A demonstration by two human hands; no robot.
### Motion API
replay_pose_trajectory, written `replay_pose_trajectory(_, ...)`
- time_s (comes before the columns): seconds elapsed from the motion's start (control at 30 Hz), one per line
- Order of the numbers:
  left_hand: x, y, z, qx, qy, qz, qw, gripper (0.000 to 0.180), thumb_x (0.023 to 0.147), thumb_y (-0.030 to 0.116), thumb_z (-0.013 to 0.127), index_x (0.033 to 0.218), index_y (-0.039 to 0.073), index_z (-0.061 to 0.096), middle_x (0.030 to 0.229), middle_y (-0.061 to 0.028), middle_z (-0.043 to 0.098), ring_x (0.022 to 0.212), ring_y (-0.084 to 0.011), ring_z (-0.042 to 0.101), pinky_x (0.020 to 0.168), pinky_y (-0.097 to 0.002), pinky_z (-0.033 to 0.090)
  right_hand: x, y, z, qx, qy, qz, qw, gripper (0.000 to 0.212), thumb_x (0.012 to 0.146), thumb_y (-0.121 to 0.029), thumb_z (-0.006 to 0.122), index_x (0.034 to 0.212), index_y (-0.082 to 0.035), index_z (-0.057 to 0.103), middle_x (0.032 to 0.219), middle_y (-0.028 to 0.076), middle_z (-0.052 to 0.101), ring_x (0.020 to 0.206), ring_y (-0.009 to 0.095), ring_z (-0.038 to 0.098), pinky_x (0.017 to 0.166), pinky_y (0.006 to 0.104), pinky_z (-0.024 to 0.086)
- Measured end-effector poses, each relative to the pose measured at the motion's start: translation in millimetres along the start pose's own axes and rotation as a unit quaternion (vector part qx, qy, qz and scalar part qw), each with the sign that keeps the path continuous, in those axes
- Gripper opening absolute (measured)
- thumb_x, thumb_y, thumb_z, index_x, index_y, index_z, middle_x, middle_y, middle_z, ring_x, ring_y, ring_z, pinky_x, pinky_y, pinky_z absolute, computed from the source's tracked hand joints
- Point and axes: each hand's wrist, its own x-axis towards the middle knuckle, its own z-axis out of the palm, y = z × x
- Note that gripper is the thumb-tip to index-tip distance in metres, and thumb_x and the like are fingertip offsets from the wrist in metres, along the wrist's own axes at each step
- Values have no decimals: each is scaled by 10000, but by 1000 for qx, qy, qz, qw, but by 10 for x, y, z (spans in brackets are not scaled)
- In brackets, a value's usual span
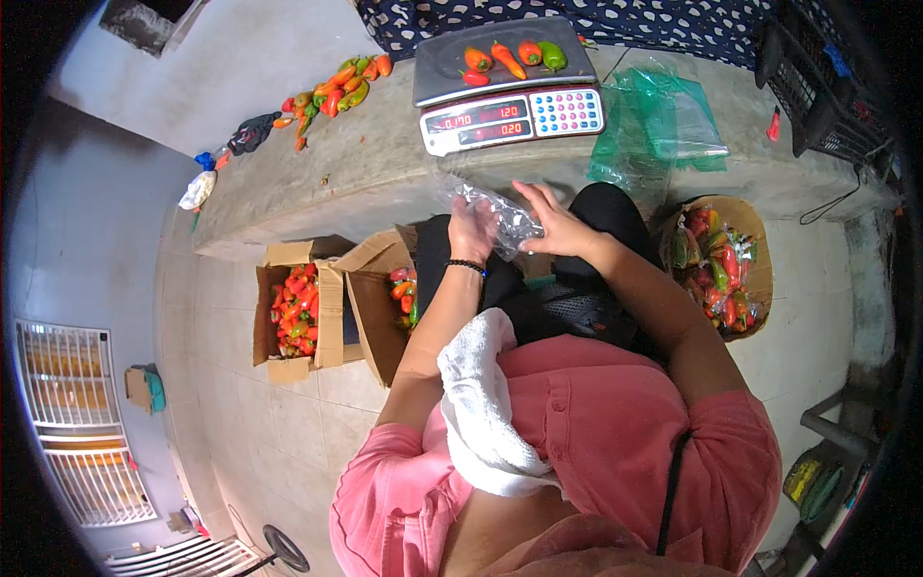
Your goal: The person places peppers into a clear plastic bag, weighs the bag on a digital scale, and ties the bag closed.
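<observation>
A clear plastic bag (pixel 517 223) is spread between my hands, above my lap and in front of the ledge. My left hand (pixel 471 229), with a dark beaded bracelet at the wrist, grips the bag; film partly covers its fingers. Fingers stretched apart, my right hand (pixel 560 227) rests against the bag's right side. Just beyond them stands a grey digital scale (pixel 452 82) with a lit display. Several peppers lie on its pan, among them an orange pepper (pixel 508 61) and a green pepper (pixel 553 56).
Green and clear plastic bags (pixel 630 120) lie right of the scale. A pepper pile (pixel 336 93) sits on the ledge (pixel 288 192), left. Cardboard boxes (pixel 332 317) with peppers stand at floor level left; a round carton (pixel 755 288) of bagged peppers stands right. A black crate (pixel 817 96) is far right.
</observation>
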Motion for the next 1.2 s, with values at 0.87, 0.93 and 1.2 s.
replay_pose_trajectory(0.87,54,-97,-1,147,-49,43,987,112,867,191,440,910,91,465,777,-34,499,605,-159,514,458,-284,445,66,297,-67,190,119,219,950,137,838,-144,557,739,-52,537,651,-26,505,595,51,449,550,214,375)
replay_pose_trajectory(0.93,46,-108,-20,181,-67,74,978,113,853,164,443,934,85,450,781,-44,502,601,-159,514,453,-283,443,67,313,-51,171,112,226,952,166,844,-147,554,715,-49,519,658,-27,498,583,46,442,527,212,367)
replay_pose_trajectory(1.2,-82,-122,71,215,-70,133,965,260,826,97,437,1070,69,354,809,-80,514,625,-164,526,449,-284,438,46,285,80,201,80,199,956,131,871,-143,519,850,-22,563,688,-20,524,601,51,457,556,223,410)
